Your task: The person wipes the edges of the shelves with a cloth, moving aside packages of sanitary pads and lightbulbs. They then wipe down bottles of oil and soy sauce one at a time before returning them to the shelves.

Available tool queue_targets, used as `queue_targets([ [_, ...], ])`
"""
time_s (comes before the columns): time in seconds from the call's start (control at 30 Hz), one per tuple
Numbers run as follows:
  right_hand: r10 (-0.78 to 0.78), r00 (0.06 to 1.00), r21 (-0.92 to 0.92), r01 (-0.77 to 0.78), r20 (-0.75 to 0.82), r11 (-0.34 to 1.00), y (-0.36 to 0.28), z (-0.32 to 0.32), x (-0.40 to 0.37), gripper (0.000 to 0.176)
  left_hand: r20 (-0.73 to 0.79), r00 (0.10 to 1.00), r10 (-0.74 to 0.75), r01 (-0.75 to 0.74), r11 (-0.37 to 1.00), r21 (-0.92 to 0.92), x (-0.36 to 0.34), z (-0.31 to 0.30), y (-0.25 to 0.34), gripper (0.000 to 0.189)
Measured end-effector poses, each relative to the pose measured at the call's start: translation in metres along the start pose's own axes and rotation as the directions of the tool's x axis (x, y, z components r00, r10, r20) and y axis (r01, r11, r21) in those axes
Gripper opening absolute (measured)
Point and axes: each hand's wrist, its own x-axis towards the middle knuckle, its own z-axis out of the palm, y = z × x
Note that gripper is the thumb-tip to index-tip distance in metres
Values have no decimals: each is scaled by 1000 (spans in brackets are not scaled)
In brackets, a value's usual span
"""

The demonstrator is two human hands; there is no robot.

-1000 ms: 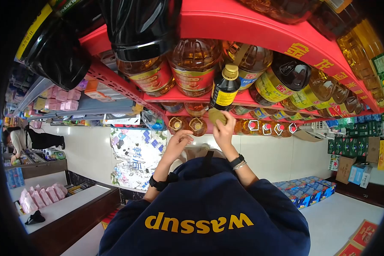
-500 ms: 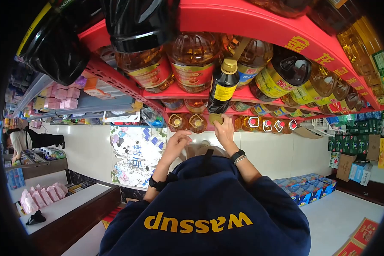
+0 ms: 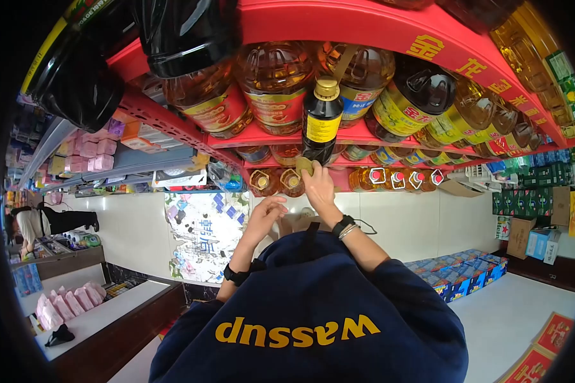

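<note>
A dark bottle [image 3: 322,124] with a yellow label and gold cap stands upright at the front of the red shelving. At its lower end my right hand [image 3: 321,191] is closed on a small olive-brown cloth [image 3: 305,166], which overlaps the bottle's base in this view. My left hand [image 3: 266,216] hovers to the left, fingers loosely bent and apart, with nothing in it. Beyond the left fingertips are amber oil bottles [image 3: 260,181] with pale caps on the low level.
Large oil jugs [image 3: 276,89] line the red shelf [image 3: 358,22] around the dark bottle. Red-capped bottles [image 3: 377,177] stand low on the right. Blue packs [image 3: 466,274] are stacked on the floor behind at right. A person [image 3: 51,221] is at the far left.
The view has shifted slightly, moving the shelves left in frame. My right hand and the cloth have moved a little left and up along the bottle's base. My left hand has barely moved.
</note>
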Motion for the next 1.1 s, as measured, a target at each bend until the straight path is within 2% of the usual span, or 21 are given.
queue_targets([
  [0.03,57,997,-32,-55,59,998,-3,6,-5,22,17,999,39,-40,999,25,1,-2,-2,23],
  [0.1,77,995,-45,-74,69,996,-4,12,-16,26,33,997,74,-76,996,48,-1,-4,-3,24],
  [0.17,202,964,101,-222,174,970,-2,16,-26,30,7,998,70,-70,996,53,-3,-4,0,24],
  [0.2,203,965,97,-221,167,970,-1,9,-26,30,12,997,76,-77,996,54,-2,-5,0,24],
  [0.27,240,965,250,-259,104,933,-3,-18,-22,35,-12,1000,-3,3,997,73,-5,-6,-4,24],
  [0.3,243,964,247,-263,108,933,-7,-33,-13,35,-9,1000,-7,8,997,71,-5,-7,-7,24],
  [0.37,266,964,292,-254,-3,922,-15,-57,11,41,29,1000,1,-4,997,78,-5,-7,-13,23],
  [0.43,242,970,250,-227,-31,941,-15,-52,19,38,36,999,-13,10,997,76,-3,-3,-11,23],
  [0.53,111,994,52,-111,1,992,-15,-16,10,21,37,999,-25,22,998,64,2,1,-5,24],
  [0.57,122,993,45,-121,-5,992,-12,-4,0,21,31,999,-22,21,999,43,5,3,-3,24],
  [0.6,180,982,57,-183,56,981,-9,9,-11,25,21,1000,-19,18,1000,22,7,4,-1,25],
  [0.63,236,965,68,-245,118,967,-9,9,-15,29,32,999,-17,17,1000,25,10,4,0,25],
  [0.67,317,931,155,-345,179,926,-2,5,-22,30,26,1000,-2,1,999,48,13,2,2,26],
  [0.7,327,929,150,-353,172,924,8,-5,-23,30,21,1000,13,-15,997,70,17,1,4,26],
  [0.77,242,966,308,-259,95,916,32,-24,-28,32,27,999,18,-19,998,60,23,-1,5,26],
  [0.87,328,940,331,-280,-97,901,66,-43,-17,35,11,1000,-15,14,991,133,25,1,14,23],
  [0.93,442,851,389,-319,-284,864,88,-57,5,31,23,1000,-14,11,990,138,27,2,12,23],
  [0.97,423,769,335,-286,-479,898,103,-92,34,29,29,1000,-2,-2,989,146,33,2,16,23],
  [1.03,343,648,291,-191,-680,937,116,-130,65,32,32,999,2,-6,990,144,36,6,22,23],
  [1.1,210,620,176,-117,-756,978,126,-171,96,34,55,997,46,-51,994,95,40,12,28,25],
])
